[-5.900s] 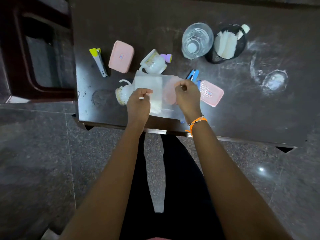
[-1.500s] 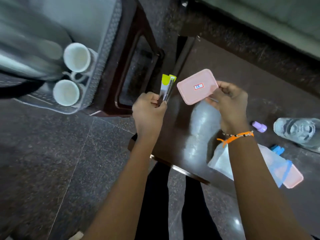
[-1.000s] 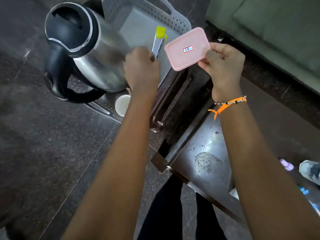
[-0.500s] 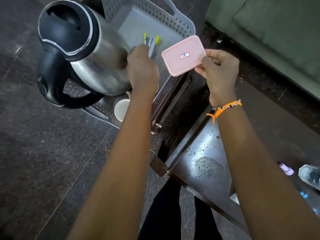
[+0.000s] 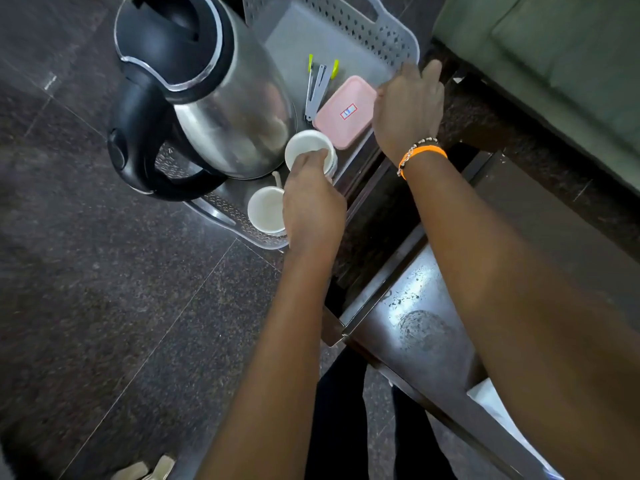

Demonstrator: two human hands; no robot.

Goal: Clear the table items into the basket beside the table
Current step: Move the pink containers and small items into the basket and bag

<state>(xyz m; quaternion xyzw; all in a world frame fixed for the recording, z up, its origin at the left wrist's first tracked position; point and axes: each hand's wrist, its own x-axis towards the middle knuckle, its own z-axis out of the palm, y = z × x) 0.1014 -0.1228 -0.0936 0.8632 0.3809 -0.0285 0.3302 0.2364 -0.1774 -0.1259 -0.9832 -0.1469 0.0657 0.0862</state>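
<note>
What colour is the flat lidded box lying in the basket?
Pink box, with a small red-bordered label; head view.

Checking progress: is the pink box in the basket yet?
In. The pink box lies flat inside the basket, beside the stapler.

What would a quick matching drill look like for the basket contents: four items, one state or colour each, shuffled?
Items:
1. kettle
2. stapler
3. pink box
4. upper cup

States:
a. gripped at the rim by the left hand
b. flat, small label facing up
c. steel body, black handle
d. yellow-green ends, lying on the basket floor

Pairs: 1-c, 2-d, 3-b, 4-a
</note>
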